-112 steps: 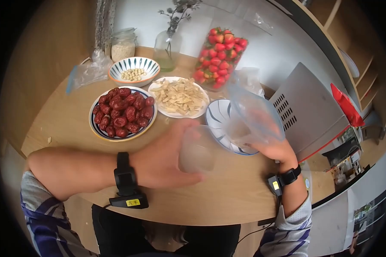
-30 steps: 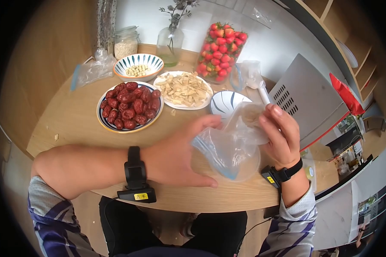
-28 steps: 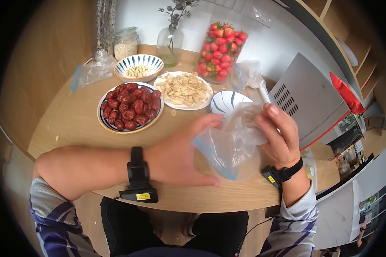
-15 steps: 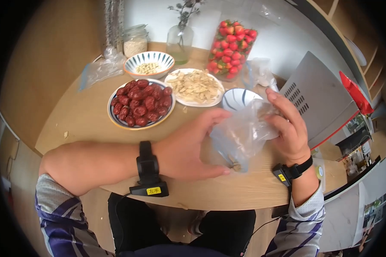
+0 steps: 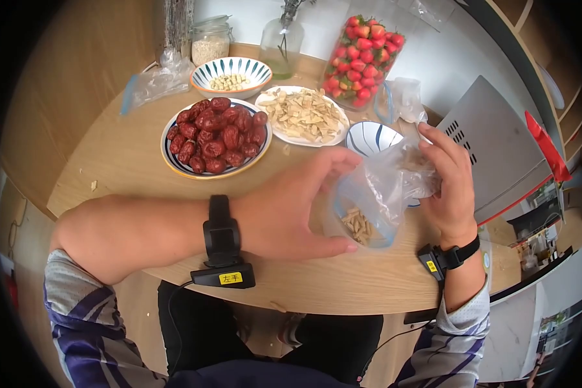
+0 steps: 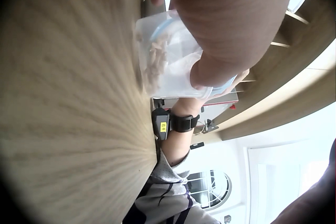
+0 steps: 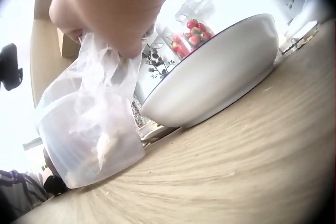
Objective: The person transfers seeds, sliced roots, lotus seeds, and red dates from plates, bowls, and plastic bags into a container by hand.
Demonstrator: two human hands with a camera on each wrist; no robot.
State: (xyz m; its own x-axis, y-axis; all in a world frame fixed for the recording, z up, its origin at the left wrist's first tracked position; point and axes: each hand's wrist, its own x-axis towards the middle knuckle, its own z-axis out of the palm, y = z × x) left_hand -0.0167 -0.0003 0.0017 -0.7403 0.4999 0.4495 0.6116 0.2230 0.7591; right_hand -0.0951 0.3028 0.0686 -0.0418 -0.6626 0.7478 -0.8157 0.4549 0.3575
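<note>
My left hand (image 5: 281,213) holds a translucent plastic tub (image 7: 97,150) upright on the wooden table, thumb on the near side and fingers on the far side. My right hand (image 5: 451,184) grips the bunched end of a clear zip bag (image 5: 380,178). The bag's blue-edged mouth points down into the tub. Pale dried strips (image 5: 357,226) lie near the mouth, inside the tub; the left wrist view shows them through its wall (image 6: 156,66). Just behind the bag stands a white bowl with blue stripes (image 5: 367,134), partly hidden by it.
Farther back are a plate (image 5: 194,173) of red dates, a plate (image 5: 307,142) of dried slices and a bowl (image 5: 204,81) of pale seeds. Strawberries (image 5: 362,64), a jar (image 5: 210,42) and a vase (image 5: 281,48) line the wall. A grey slotted panel (image 5: 491,149) stands at right.
The right hand has lifted the bag from over the striped bowl and tipped it into the tub. Pale strips have slid down to its mouth. The left hand still holds the tub.
</note>
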